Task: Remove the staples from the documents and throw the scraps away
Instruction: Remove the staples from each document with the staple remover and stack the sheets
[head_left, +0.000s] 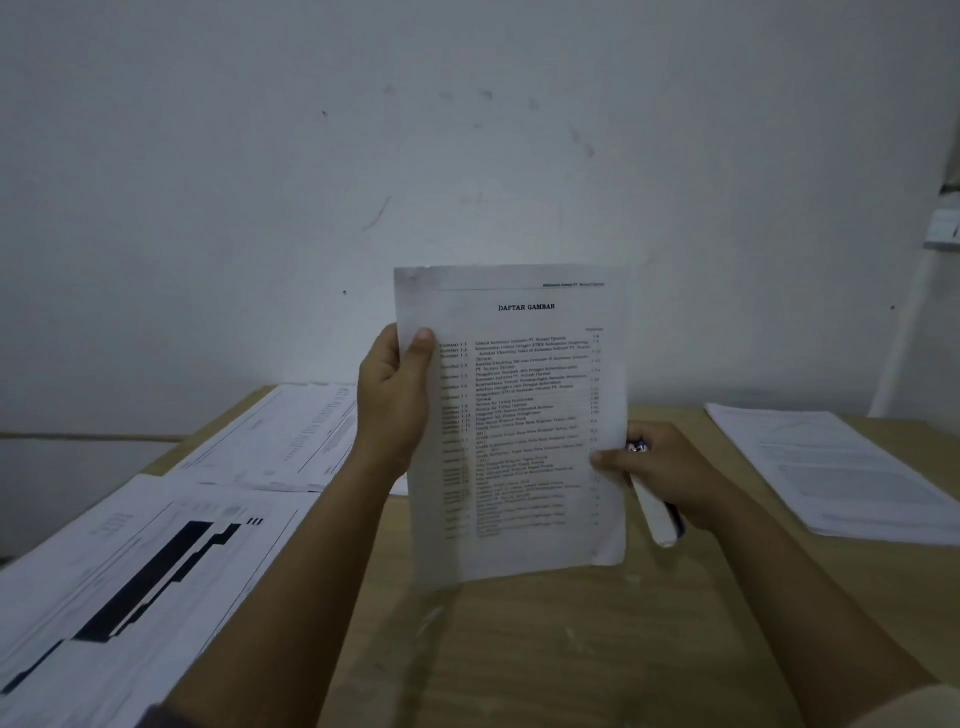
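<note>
A printed document (519, 415) headed "DAFTAR GAMBAR" stands upright above the wooden table (545, 649). My left hand (395, 405) grips its left edge, thumb on the front. My right hand (670, 467) pinches its right edge with the thumb on the page. That same hand also holds a white and dark tool (662, 514), whose tip shows near the fingers. The document's top left corner looks grey and worn; I cannot make out a staple there.
Large printed sheets with black bars (156, 582) cover the table's left side, with more pages (291, 441) behind them. A stack of papers (831, 467) lies at the right. A white wall stands close behind the table.
</note>
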